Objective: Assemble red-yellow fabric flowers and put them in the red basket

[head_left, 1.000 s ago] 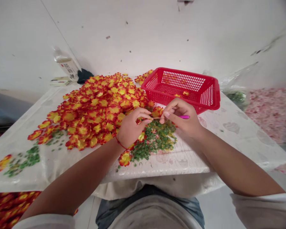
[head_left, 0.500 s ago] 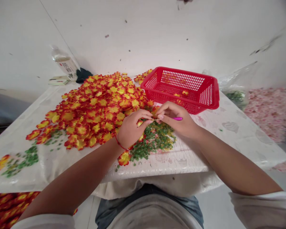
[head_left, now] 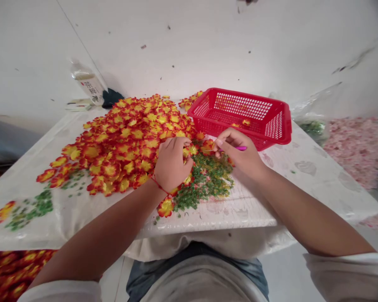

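Observation:
My right hand (head_left: 244,155) is closed around a purple-handled needle (head_left: 241,148), its thin shaft pointing left toward the flowers. My left hand (head_left: 172,163) rests over the right edge of a heap of red-and-yellow artificial flower heads (head_left: 126,142). Its fingers are bent, with the thumb apart from them and flower petals showing in the gap; I see nothing clearly gripped. Below and between the hands lies a pile of small green plastic pieces (head_left: 204,182). One loose flower head (head_left: 166,206) sits by my left wrist.
A red plastic basket (head_left: 239,133) holding a few flower heads stands behind my right hand. A bottle (head_left: 87,84) leans at the back left. More green pieces (head_left: 39,205) lie at the left. Pink flowers (head_left: 359,147) are beyond the table's right side.
My hands have moved apart: the left shifted slightly left and its thumb left the needle tip. My right hand moved a little right and up with the needle.

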Demonstrator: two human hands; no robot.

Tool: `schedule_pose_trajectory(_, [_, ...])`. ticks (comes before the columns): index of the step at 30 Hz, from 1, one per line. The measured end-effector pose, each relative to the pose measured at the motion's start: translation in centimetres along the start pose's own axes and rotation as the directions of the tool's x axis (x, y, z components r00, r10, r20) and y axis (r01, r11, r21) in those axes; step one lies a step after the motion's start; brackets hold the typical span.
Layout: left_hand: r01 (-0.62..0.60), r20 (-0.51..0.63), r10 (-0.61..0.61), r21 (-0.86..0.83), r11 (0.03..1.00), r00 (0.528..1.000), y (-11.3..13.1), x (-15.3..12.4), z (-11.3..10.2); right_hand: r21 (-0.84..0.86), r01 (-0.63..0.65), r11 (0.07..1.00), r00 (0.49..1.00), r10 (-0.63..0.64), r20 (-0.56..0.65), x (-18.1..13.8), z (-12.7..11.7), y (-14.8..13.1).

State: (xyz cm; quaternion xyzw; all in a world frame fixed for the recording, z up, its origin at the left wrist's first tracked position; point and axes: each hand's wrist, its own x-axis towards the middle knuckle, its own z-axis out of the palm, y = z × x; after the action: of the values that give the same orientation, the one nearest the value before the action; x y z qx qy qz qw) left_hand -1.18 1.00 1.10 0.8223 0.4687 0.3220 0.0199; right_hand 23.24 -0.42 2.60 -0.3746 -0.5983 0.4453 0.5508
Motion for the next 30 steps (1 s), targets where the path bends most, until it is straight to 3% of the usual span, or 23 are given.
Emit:
schedule_pose_trajectory(3, [0.08,0.063,-0.092,0.169,0.982,0.994,-0.1,0.1,0.2,-0.053,0.037,0.998,0.997,-0.04,-0.066,0.4,-0.4,0.0])
schedule_pose_trajectory(7, [0.118,0.114,-0.145,0.216,0.969,0.983,-0.2,0.2,0.2,-0.067,0.058,0.996,0.996,-0.062,-0.065,0.6,-0.6,0.2])
schedule_pose_trajectory(16, [-0.031,0.054,0.022,0.161,0.986,0.998,-0.9,0.1,0.4,-0.093,0.036,0.995,0.999,-0.037,-0.009,0.3,-0.4,0.4])
schedule_pose_trajectory(26, [-0.033,-0.039,0.035,0.047,0.998,0.999,-1.6,0.5,0.4,-0.066,0.038,0.997,0.999,-0.039,-0.014,0.0,-0.1,0.1])
schedule_pose_trajectory(30, [-0.007,-0.098,-0.007,-0.147,0.989,0.995,-1.1,0.4,0.1,-0.021,0.06,0.998,0.998,-0.06,0.004,-0.3,0.2,-0.2])
